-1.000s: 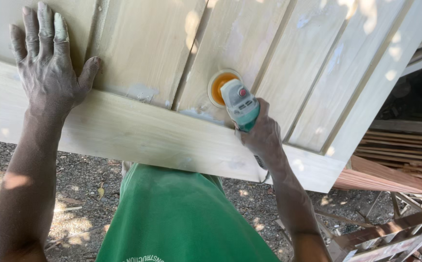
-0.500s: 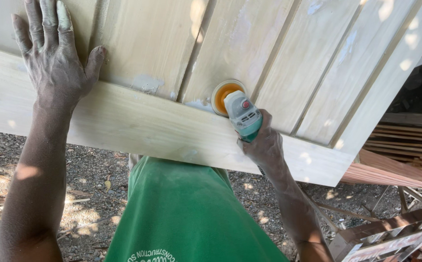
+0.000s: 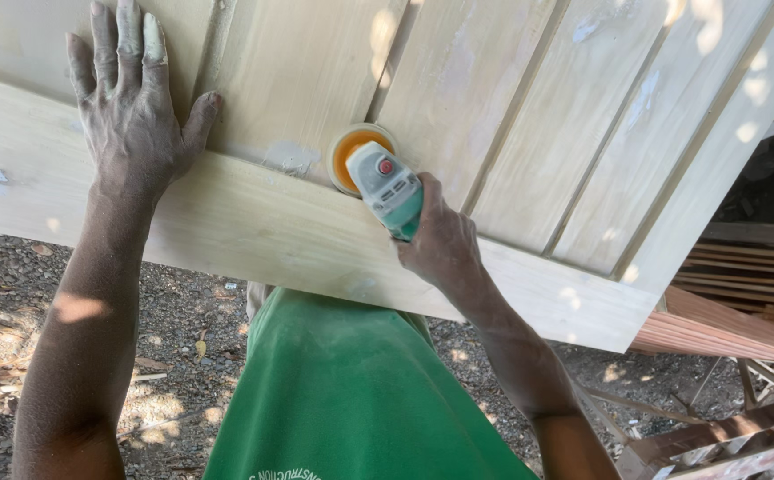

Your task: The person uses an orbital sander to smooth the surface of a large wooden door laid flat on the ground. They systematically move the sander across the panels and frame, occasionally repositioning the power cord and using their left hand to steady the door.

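Clearly, sanding is going on at a pale wooden door (image 3: pixel 511 116) lying flat in front of the person. The right hand (image 3: pixel 440 244) is wrapping fully closed around the grey-and-teal body of a small power sander (image 3: pixel 385 182), whose round orange pad (image 3: pixel 351 151) is pressing on the door where a grooved slat is meeting the wide bottom rail (image 3: pixel 253 227). The left hand (image 3: pixel 133 116) is lying open and flat, fingers spread, on the door toward its left end, gripping nothing and steadying it. Patches of whitish filler are showing just left of the pad and higher up the slats, so that work looks only partly done; the rail beneath the sander is looking smoother. Beyond the door's right edge, stacked timber (image 3: pixel 742 293) is resting.
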